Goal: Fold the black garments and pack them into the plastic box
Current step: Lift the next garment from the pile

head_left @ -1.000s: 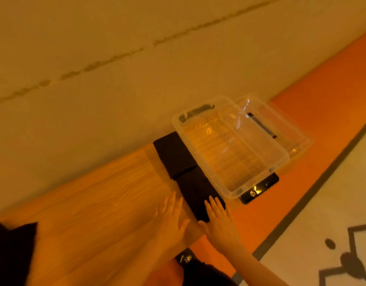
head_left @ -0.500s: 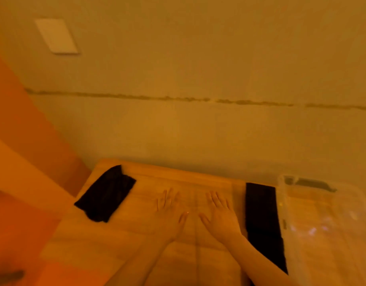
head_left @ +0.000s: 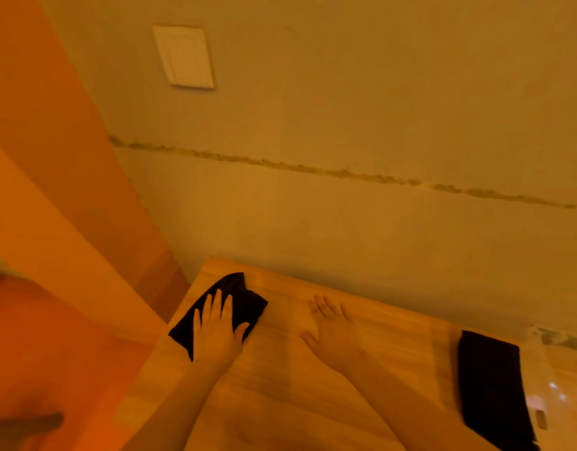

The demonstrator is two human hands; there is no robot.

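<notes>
Black on pale wood: shows a loose garment (head_left: 248,304) lying rumpled at the far left corner of the table (head_left: 313,402). Half a second ago kept both hands flat on bare wood in the middle; now lays the left hand (head_left: 217,333) right on that garment, fingers straight and spread, pressing down, not gripping yet. Leaves the right hand (head_left: 332,333) flat on bare wood near the middle, fingers straight, holding nothing, well apart from any cloth. Has turned the look to the left too, so catches only a clear edge of the plastic box (head_left: 541,402) at the far right. Shows a folded garment (head_left: 489,385) lying flat just beside that box, on the table, not inside. One second ago had both hands at that folded piece. Means, most likely, done with folding that one and starting on the next. Still needs to pull the loose garment to the middle, smooth it and fold it small. Then needs to put the folded pieces into the box; cannot tell from here what lies in the box. Could slide the thin cloth off the table edge, being so near the corner, so calls for a gentle drag toward the body. Looks like about the middle of the job, with no packing seen yet.
</notes>
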